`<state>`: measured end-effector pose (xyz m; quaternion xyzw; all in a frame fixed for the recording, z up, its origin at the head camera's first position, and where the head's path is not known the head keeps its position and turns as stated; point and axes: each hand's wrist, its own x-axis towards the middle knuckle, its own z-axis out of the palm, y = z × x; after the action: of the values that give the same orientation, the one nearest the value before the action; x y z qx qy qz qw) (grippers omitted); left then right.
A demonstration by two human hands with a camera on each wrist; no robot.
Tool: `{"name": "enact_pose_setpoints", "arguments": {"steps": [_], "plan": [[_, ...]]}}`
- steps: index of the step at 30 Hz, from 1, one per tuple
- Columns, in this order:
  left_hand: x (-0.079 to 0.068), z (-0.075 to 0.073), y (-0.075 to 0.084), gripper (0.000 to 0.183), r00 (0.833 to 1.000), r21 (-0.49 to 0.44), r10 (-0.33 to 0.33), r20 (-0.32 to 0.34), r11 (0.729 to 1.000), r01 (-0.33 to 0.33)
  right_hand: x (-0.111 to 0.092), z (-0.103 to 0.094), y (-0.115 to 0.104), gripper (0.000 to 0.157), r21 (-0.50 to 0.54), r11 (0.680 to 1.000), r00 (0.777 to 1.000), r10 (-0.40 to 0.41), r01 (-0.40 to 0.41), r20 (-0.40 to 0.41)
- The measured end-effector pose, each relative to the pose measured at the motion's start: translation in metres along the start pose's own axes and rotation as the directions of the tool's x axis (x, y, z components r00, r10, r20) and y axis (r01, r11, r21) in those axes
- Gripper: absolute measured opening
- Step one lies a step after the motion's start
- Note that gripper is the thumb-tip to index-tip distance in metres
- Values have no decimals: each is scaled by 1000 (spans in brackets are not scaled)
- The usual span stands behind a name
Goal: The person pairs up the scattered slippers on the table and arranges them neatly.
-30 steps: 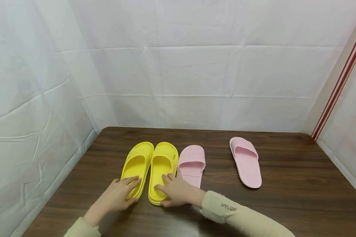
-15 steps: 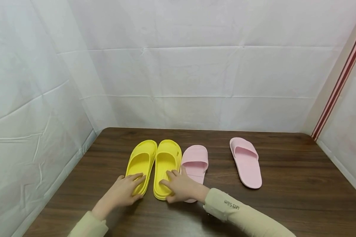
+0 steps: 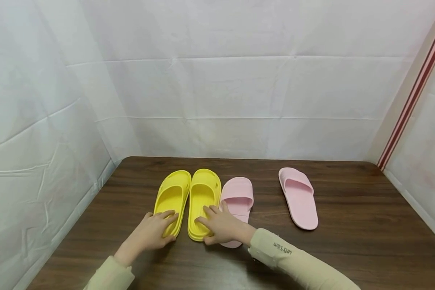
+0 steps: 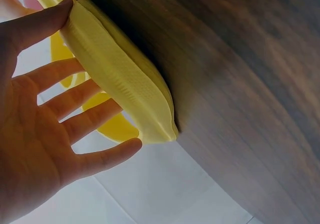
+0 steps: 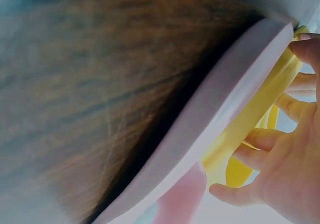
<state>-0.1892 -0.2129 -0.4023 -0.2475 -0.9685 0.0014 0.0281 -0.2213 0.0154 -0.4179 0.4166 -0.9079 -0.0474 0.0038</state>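
Observation:
Two yellow slide slippers lie side by side on the dark wooden table, toes away from me. My left hand (image 3: 153, 230) touches the heel end of the left yellow slipper (image 3: 173, 193). In the left wrist view, its thumb meets the heel while the spread, nearly straight fingers (image 4: 90, 119) reach over the side edge. My right hand (image 3: 221, 225) rests on the heel half of the right yellow slipper (image 3: 204, 190), its spread fingers laid over the footbed. Beneath that hand and wrist, a pink slipper (image 3: 238, 189) is partly hidden, right beside the yellow pair.
Another pink slipper (image 3: 299, 199) lies farther right, turned slightly, with its toe away from me. The wooden table (image 3: 369, 225) ends at a far edge before white sheeting (image 3: 217, 88), which also hangs on both sides. A red-striped band (image 3: 413, 96) runs down the right corner.
Both hands have moved the yellow slippers slightly forward and to the right. The nearer pink slipper has shifted a little right with them. The far pink slipper has stayed on its spot.

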Motion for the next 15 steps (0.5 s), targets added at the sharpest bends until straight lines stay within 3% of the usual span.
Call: {"name": "enact_pose_setpoints", "arguments": {"steps": [15], "plan": [[1,-5,3,57,999,-14,-24,31,1000,24,-6,0,5,52,17,1000,1000,-18,18,-2]]}}
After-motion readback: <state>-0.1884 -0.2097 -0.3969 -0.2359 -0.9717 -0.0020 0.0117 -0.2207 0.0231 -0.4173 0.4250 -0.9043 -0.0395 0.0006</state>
